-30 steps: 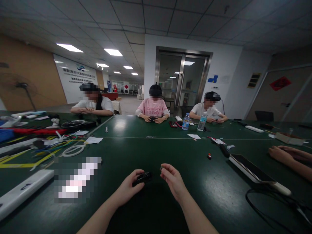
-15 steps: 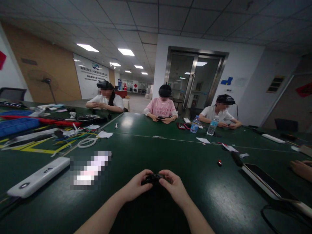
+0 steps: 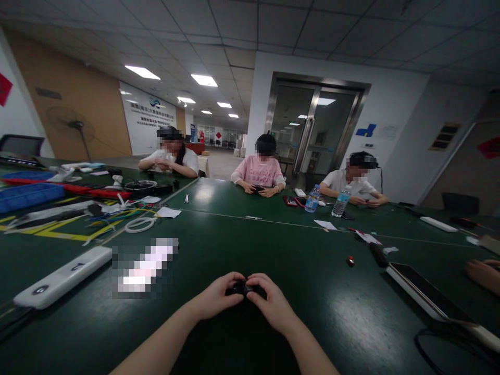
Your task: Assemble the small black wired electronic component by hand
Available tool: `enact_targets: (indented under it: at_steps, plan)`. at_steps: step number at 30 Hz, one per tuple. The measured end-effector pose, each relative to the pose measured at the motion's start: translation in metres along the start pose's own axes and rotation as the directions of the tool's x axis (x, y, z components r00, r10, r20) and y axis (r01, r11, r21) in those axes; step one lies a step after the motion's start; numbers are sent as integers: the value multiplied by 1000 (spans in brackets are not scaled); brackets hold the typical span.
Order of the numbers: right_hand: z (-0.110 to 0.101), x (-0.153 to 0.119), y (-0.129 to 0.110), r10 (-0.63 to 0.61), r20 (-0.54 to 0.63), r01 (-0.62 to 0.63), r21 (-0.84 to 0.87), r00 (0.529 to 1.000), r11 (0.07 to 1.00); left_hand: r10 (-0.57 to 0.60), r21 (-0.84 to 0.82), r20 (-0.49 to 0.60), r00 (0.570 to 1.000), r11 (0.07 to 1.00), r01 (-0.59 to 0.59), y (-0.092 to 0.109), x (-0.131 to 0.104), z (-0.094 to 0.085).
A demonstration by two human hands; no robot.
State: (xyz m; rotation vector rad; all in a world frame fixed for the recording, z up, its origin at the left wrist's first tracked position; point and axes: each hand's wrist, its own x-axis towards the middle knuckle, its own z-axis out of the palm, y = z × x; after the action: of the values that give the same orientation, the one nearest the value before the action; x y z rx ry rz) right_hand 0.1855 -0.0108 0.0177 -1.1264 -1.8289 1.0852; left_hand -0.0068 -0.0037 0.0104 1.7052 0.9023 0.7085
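Observation:
A small glossy black object [image 3: 245, 288], its kind unclear, is held between my two hands just above the green table [image 3: 219, 239]. My left hand [image 3: 219, 298] curls around its left end, thumb at the near side and fingers at the far side. From the other side, my right hand [image 3: 272, 303] grips it with thumb and fingers. The fingertips of both hands nearly meet over its middle and hide much of it.
To the left lie a long white device [image 3: 64, 277] and a pixelated flat item [image 3: 150, 265]. Rightward are a small red item [image 3: 350, 261], a dark-topped flat slab [image 3: 429, 291] and a co-worker's hand [image 3: 482, 273]. Two bottles [image 3: 313, 199] stand farther back, near three seated people.
My right hand has shifted slightly left, closer to my left hand, covering more of the black object. Both hands keep hold of it.

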Motion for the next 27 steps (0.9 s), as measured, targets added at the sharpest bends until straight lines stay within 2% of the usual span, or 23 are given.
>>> enact_targets:
  at_steps: [3,8,15,18,27]
  plan:
    - [-1,-1,-2,0,-13,0,19,1000,1000,1,2,-5,1000,1000,-1,1,0,-1]
    - [-1,0,0,4,50,-2,-42,999,999,-1,49,-18,1000,999,2,-2,0,-1]
    - [-6,-2,9,-20,33,20,-1,999,1000,-17,-129,-24,1000,992,14,-9,2,-3]
    - [-7,-2,10,2,4,-2,-3,1000,1000,-24,-144,-36,999,989,19,-6,2,-5]
    - [-3,1,6,-44,6,44,-30,999,999,-28,-114,-17,999,993,25,-2,0,-4]
